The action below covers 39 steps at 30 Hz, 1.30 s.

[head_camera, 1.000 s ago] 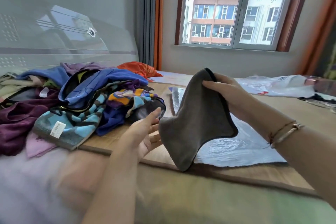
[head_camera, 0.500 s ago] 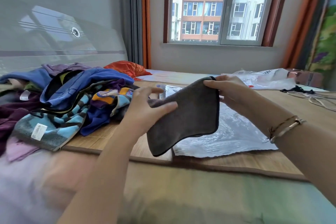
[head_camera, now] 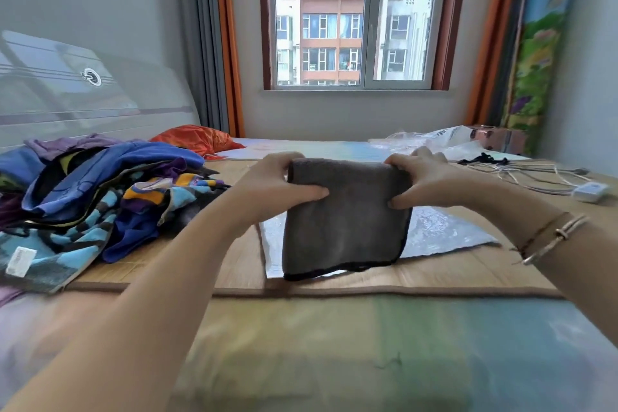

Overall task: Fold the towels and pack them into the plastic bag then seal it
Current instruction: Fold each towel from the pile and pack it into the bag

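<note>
ur left hand [head_camera: 284, 186] & right hand [head_camera: 423, 182] each pinch a top corner of the grey towel [head_camera: 344, 221], plush microfibre w/ dark piped hem, folded, hanging over the crinkly clear plastic bag [head_camera: 444, 232] flat on the woven bamboo mat [head_camera: 234, 264]. mixed towel pile [head_camera: 93, 197] sits left; bare mat at the front edge.

white tag [head_camera: 20, 261] on striped towel [head_camera: 60, 237], print too blurred to read
</note>
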{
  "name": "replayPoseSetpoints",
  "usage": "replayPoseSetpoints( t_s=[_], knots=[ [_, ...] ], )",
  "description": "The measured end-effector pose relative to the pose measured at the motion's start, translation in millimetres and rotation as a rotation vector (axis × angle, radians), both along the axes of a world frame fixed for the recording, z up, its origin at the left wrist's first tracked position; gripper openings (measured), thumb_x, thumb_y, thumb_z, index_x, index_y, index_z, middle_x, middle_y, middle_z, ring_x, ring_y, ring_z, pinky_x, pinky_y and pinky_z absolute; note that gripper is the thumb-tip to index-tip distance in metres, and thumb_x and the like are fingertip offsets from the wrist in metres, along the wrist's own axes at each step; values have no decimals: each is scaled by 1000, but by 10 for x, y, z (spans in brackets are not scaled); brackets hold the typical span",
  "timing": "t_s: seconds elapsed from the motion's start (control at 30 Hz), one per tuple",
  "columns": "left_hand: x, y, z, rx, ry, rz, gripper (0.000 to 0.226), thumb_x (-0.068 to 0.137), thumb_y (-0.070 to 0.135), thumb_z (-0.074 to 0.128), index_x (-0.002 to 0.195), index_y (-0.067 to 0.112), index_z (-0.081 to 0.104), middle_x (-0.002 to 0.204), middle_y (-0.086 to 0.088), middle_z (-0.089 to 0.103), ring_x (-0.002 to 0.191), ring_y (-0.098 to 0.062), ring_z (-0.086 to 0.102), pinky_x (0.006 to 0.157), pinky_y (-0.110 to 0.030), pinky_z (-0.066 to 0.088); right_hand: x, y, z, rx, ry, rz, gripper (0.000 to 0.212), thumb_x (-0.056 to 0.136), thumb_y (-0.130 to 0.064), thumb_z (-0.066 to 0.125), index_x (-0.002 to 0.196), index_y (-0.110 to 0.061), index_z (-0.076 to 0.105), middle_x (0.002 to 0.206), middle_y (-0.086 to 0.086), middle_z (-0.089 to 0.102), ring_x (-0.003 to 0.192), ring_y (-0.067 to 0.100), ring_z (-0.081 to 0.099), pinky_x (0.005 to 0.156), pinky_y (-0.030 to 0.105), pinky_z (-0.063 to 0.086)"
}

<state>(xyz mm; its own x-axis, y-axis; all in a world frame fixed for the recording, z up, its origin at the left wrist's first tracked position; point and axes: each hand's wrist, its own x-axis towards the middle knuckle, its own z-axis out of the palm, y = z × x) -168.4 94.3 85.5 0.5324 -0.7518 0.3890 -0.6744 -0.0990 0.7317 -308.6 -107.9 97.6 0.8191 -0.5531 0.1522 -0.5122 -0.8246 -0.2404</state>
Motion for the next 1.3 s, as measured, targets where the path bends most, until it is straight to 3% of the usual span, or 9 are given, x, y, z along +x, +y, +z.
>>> replayPoseSetpoints(
  t_s=[0.13, 0.23, 0.4, 0.57, 0.67, 0.9, 1.07, 1.2, 1.3],
  knots=[
    [-295, -289, -119, -108, -45, -129, 19, 81, 21, 75, 97, 21, 64, 92, 6, 69, 87, -2, 63, 75, -16, 49, -188, 162, -118, 63, -44, 218, 74, 71, -19, 71, 137, -35, 41, 156, -4, 21, 143, 15, 17, 112, 38, 27],
    [-438, -469, -207, -119, -110, -151, 25, 80, 26, 76, 95, 11, 63, 91, -3, 68, 86, -9, 62, 78, -20, 49, -271, 251, -201, 238, -151, 296, 54, 64, -15, 61, 117, -20, 60, 118, 2, 63, 112, 18, 57, 93, 38, 49],
    [-299, -586, -454, -57, 235, -168, 49, 90, 57, 43, 89, 11, 60, 82, 4, 62, 78, -11, 62, 68, -13, 49, -386, 49, -335, 19, -206, 185, 23, 68, -7, 52, 87, -15, 63, 82, -1, 65, 81, 13, 59, 66, 30, 44],
    [163, -596, -1092, 481, -446, 97, 52, 79, 50, 70, 123, 28, 53, 130, 5, 54, 123, -18, 49, 100, -35, 40, -365, -128, -543, -125, -25, 170, 14, 66, -9, 50, 74, -21, 53, 75, -6, 58, 77, 17, 56, 67, 37, 48],
    [262, -583, -1248, 568, -520, 163, 48, 80, 48, 68, 123, 33, 52, 133, 10, 51, 121, -17, 48, 93, -31, 40, -235, -186, -760, -263, 9, 238, 17, 65, -14, 50, 70, -25, 39, 80, -7, 56, 84, 21, 53, 69, 38, 44],
    [589, -594, -1264, 398, -219, 82, 16, 78, 40, 76, 85, 26, 71, 89, 16, 68, 77, 8, 57, 67, -13, 41, -10, -157, -968, -386, -38, 319, 22, 63, -20, 41, 84, -28, 41, 86, -7, 55, 94, 23, 52, 72, 31, 23],
    [708, -606, -1250, 159, -164, 171, 10, 87, 24, 68, 78, 18, 67, 83, 5, 70, 80, -8, 66, 76, -25, 48, 94, -137, -1082, -439, -89, 356, 39, 58, -23, 39, 92, -20, 58, 91, -5, 64, 95, 23, 57, 77, 32, 38],
    [581, -592, -1217, -94, -244, 229, 15, 92, 21, 60, 78, 20, 55, 77, 8, 65, 68, -6, 65, 61, -25, 45, 280, -10, -1142, -439, -68, 422, 54, 62, -24, 40, 110, -17, 63, 121, -5, 63, 108, 23, 58, 89, 36, 46],
    [509, -545, -1108, -267, -266, 305, 13, 92, 17, 59, 79, 18, 55, 71, 9, 60, 69, -4, 60, 57, -18, 37, 412, 208, -1106, -484, -139, 441, 35, 62, -21, 46, 93, -13, 61, 136, 4, 52, 96, 31, 63, 66, 31, 45]
  ],
)
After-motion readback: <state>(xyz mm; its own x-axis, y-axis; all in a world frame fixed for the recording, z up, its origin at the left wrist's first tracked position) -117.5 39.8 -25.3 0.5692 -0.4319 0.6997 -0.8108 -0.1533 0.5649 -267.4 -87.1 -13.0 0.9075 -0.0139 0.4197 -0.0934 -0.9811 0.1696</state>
